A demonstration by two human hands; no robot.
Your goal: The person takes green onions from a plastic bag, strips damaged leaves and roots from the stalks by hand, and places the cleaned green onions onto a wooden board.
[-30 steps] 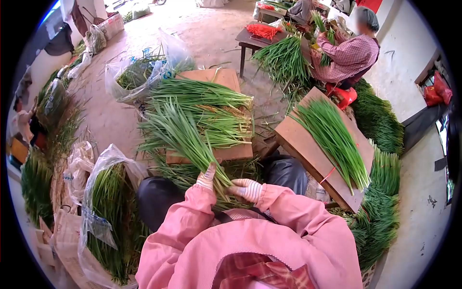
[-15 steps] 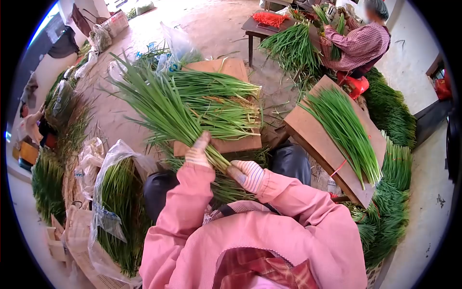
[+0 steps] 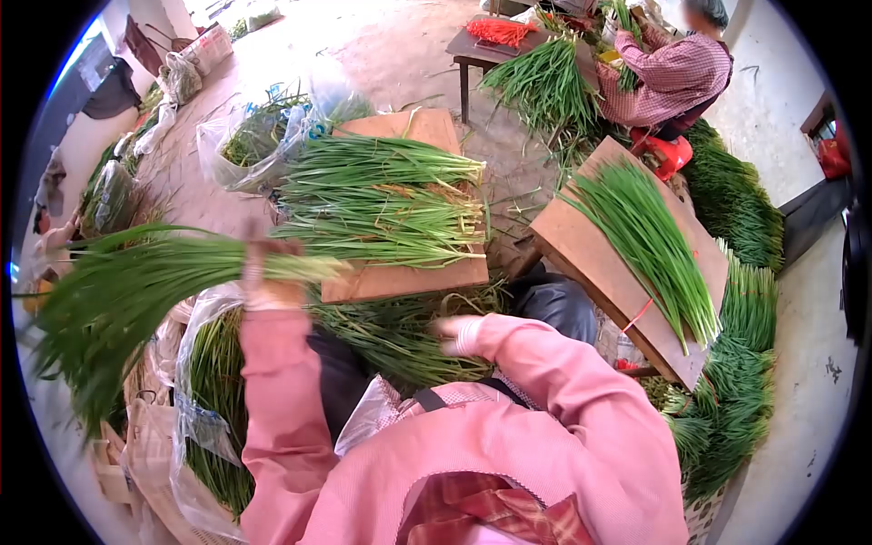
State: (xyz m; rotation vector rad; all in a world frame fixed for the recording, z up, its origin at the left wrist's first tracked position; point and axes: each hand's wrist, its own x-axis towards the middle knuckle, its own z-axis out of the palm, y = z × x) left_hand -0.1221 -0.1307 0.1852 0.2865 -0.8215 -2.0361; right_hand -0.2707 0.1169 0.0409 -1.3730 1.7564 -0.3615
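Observation:
My left hand [image 3: 271,272], in a striped glove and blurred by motion, grips a bunch of garlic chives [image 3: 136,286] near the pale stem ends. The leaves sweep out to the left and droop over the plastic-wrapped chives. My right hand [image 3: 460,334] is apart from the bunch, with its partly blurred fingers parted and nothing between them. It hovers over loose chives [image 3: 391,336] heaped at my lap. In front, more chives [image 3: 381,200] lie in rows on a wooden board [image 3: 400,283], stem ends to the right.
On the right, a tilted board [image 3: 568,222] carries a chive bundle [image 3: 640,245] and a red band [image 3: 639,314]. Stacked chives [image 3: 736,363] line the wall. Bagged chives [image 3: 213,381] stand at left. A co-worker [image 3: 677,82] handles chives beside a small table [image 3: 463,47] with red bands.
My left hand has swung the chive bunch left and down, away from the board. My right hand has let go of the stem ends and stays near my lap.

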